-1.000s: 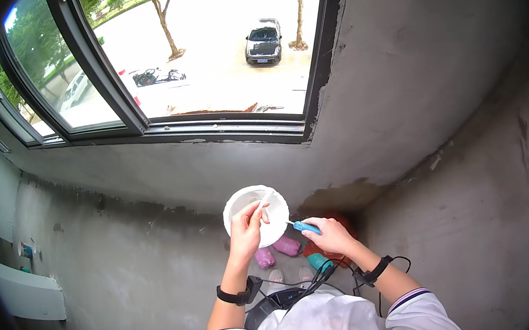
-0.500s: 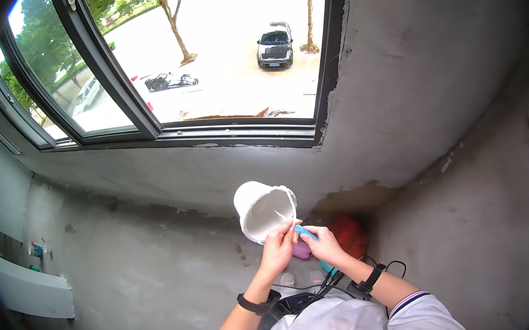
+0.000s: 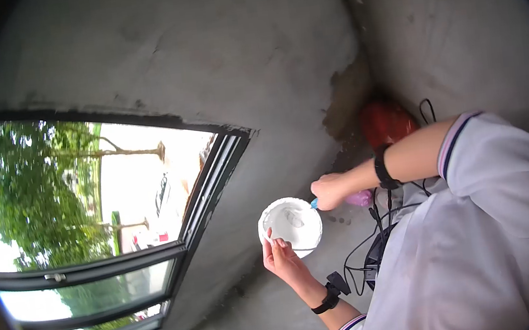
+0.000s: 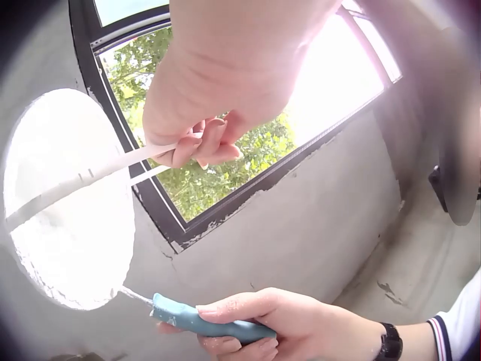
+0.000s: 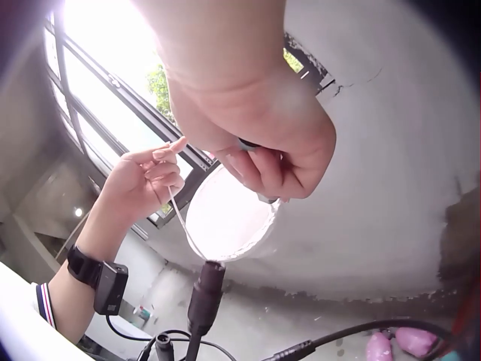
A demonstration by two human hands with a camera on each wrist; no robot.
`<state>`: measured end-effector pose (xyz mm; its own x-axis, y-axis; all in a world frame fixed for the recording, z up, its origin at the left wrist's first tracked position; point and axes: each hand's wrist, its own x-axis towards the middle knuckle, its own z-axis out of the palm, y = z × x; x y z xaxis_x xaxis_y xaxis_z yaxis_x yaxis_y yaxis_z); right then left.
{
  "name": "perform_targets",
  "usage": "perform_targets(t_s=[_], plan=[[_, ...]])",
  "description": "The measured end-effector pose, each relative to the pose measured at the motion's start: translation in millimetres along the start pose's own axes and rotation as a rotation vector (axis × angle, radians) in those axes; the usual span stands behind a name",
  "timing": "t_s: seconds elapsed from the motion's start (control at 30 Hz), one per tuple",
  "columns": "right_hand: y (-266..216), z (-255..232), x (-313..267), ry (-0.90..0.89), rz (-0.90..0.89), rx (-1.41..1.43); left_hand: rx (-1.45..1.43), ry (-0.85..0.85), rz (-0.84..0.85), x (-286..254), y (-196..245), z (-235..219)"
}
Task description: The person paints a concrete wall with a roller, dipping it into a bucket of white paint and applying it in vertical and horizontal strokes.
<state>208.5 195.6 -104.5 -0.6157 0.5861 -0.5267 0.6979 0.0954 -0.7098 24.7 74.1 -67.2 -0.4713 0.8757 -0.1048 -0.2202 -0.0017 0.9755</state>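
A white bucket (image 3: 318, 227) hangs from my left hand (image 3: 285, 264), its mouth facing me and its inside coated white. The left fingers are curled round the bucket's thin white handle (image 4: 84, 179). Across the mouth, at the opposite side of the rim, my right hand (image 3: 329, 191) grips the blue handle of a tool (image 4: 210, 323). A narrow metal neck runs from that handle to the bucket's rim; the tool's working end is hidden at the bucket. White smears mark the blue handle and the right fingers.
A dark-framed window (image 3: 186, 247) opens in the grey plastered wall (image 3: 212, 47) beside me. A red bag-like object (image 3: 388, 123) sits in the corner, with pink bundles (image 5: 415, 341) on the floor. Black cables (image 3: 377, 237) hang at my waist.
The head view has swung round sharply, the window now lying at left. My hands, close together half a second ago, are apart at opposite sides of the bucket, whose mouth has turned.
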Motion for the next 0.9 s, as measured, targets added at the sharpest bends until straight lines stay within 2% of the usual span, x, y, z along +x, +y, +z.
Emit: perform_targets(t_s=[0.07, 0.13, 0.2, 0.27, 0.4, 0.5, 0.6, 0.63, 0.67, 0.77, 0.87, 0.9], plan=[[-11, -17, 4, -0.131, 0.001, 0.003, -0.005, 0.007, -0.009, -4, 2, 4], [-22, -30, 20, -0.223, 0.001, -0.095, -0.022, -0.093, -0.023, 0, 6, -5], [-35, -45, 17, -0.213, -0.114, -0.199, -0.084, -0.061, -0.047, 4, 11, -8], [-35, -40, 34, -0.236, -0.188, -0.283, -0.049, -0.022, -0.067, 3, 16, -2], [-61, -54, 29, -0.207, -0.274, -0.288, -0.028, -0.025, 0.014, 3, 36, 11], [-81, -68, 28, -0.187, -0.368, -0.313, -0.002, -0.127, 0.04, 12, 58, -7], [-79, -88, 22, -0.116, -0.385, -0.328, -0.028, -0.285, 0.003, 21, 51, 2], [-80, -102, 13, -0.085, -0.386, -0.348, -0.024, -0.094, 0.053, 9, 52, 38], [-81, -112, 7, -0.055, -0.381, -0.388, -0.109, -0.144, 0.056, 12, 50, 37], [-79, -141, -12, 0.018, -0.356, -0.482, -0.138, -0.099, 0.072, 22, 49, 45], [-81, -138, -23, -0.013, -0.288, -0.494, -0.12, -0.131, 0.081, 29, 47, 47], [-80, -125, -7, -0.025, -0.266, -0.523, -0.126, -0.118, 0.067, 30, 45, 49]])
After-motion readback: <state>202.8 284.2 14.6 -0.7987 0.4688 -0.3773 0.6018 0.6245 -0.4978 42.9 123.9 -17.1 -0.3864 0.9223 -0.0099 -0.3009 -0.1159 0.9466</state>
